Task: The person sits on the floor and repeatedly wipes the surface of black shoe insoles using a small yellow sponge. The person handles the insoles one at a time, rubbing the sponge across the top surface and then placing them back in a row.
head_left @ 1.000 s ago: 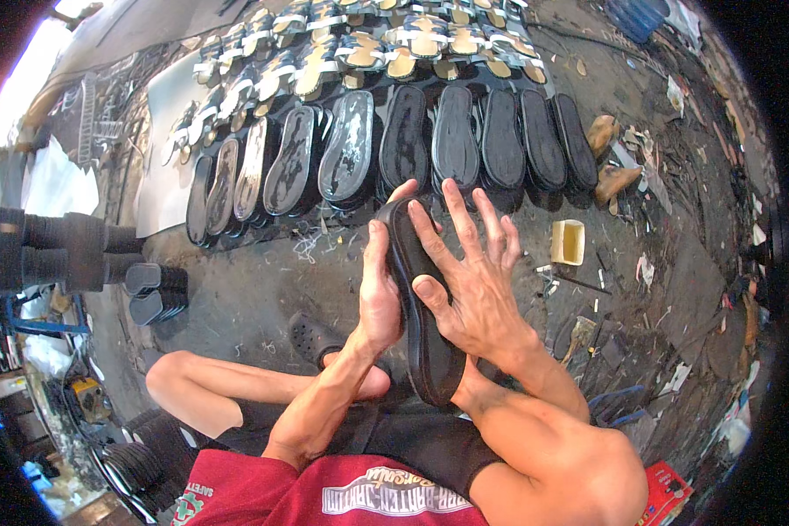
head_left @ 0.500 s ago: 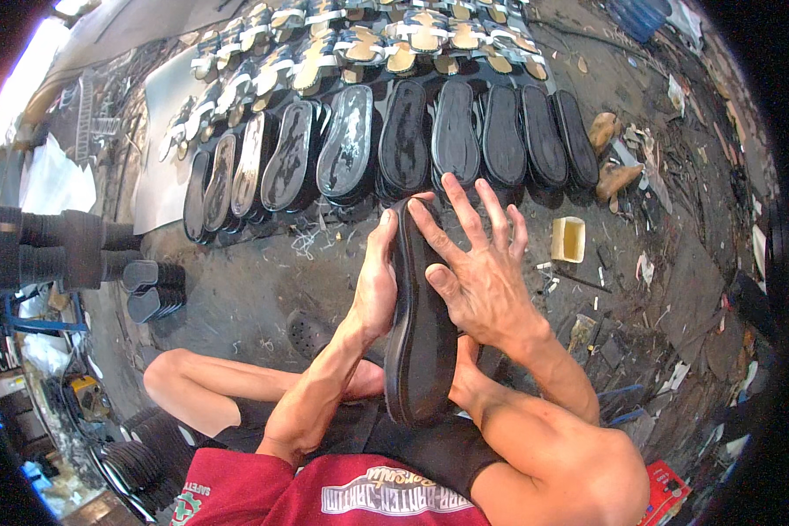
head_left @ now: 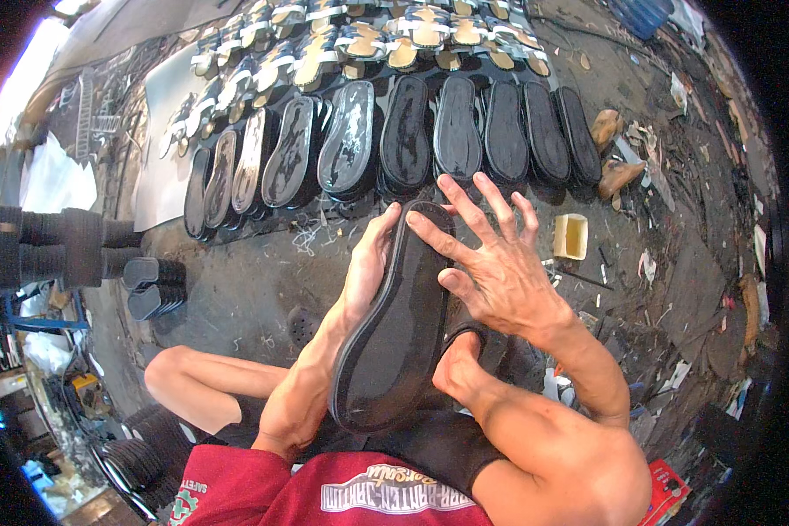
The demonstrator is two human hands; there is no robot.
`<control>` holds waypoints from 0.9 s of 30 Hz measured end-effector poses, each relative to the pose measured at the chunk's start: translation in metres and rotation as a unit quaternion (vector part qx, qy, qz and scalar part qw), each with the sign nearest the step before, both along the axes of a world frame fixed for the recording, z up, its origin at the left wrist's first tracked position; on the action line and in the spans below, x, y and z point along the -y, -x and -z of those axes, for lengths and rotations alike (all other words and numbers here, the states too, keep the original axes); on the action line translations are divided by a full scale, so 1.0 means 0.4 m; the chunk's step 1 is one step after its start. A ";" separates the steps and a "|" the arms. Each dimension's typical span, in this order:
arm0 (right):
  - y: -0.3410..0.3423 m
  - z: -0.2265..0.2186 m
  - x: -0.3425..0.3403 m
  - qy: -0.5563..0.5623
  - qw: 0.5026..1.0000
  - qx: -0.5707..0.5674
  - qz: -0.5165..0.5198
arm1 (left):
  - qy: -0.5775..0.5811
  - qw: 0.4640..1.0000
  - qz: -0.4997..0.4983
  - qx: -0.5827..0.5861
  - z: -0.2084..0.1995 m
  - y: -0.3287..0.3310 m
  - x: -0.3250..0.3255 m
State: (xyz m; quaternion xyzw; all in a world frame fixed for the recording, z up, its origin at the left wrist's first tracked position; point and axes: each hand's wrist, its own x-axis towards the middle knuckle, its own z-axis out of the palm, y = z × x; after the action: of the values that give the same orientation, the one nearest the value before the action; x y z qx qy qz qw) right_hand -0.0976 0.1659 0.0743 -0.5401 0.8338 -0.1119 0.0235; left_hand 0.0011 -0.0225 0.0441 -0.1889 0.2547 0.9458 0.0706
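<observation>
A black shoe sole (head_left: 393,351) stretches over my lap, its narrower end away from me and its broad face turned up. My left hand (head_left: 370,267) grips the left edge near that far end; most of its fingers are hidden underneath. Over the right edge my right hand (head_left: 498,259) is spread, with the index fingertip touching the upper face close to the far end. Beyond both hands stands a row of black soles in stacks (head_left: 405,136), several with glossy wet-looking patches.
Behind that row lie many strapped sandals (head_left: 316,57) with tan footbeds. A small yellowish tub (head_left: 571,237) sits right of my right hand. At left are piled dark soles (head_left: 153,289). Brown foot-shaped lasts (head_left: 621,177) and scraps litter the floor at right.
The sole has turned so more of its broad face shows, and its near end has swung left. My left hand shifted slightly left; my right hand moved slightly right.
</observation>
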 end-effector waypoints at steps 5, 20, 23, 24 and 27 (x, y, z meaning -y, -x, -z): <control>0.006 -0.008 -0.009 -0.005 0.999 -0.024 -0.031 | -0.175 0.981 0.029 -0.080 0.063 -0.010 0.023; -0.069 -0.048 -0.060 0.179 0.970 0.164 -0.024 | -0.086 0.993 -0.033 -0.079 0.011 0.054 0.031; 0.070 0.068 -0.169 0.277 0.940 0.141 0.138 | -0.112 0.987 -0.074 -0.088 0.116 0.037 0.048; 0.102 0.114 -0.225 0.282 0.920 0.162 0.219 | -0.174 0.978 -0.108 -0.046 0.143 -0.004 0.019; 0.190 0.290 -0.419 0.204 0.853 0.182 0.443 | -0.220 0.957 -0.122 0.145 0.207 -0.143 -0.063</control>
State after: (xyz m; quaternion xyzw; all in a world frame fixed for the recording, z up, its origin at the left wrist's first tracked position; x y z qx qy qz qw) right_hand -0.1737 0.3336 -0.0419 -0.0756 0.9240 -0.3746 0.0121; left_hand 0.0583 0.0028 -0.0389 -0.3330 0.0025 0.9424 0.0307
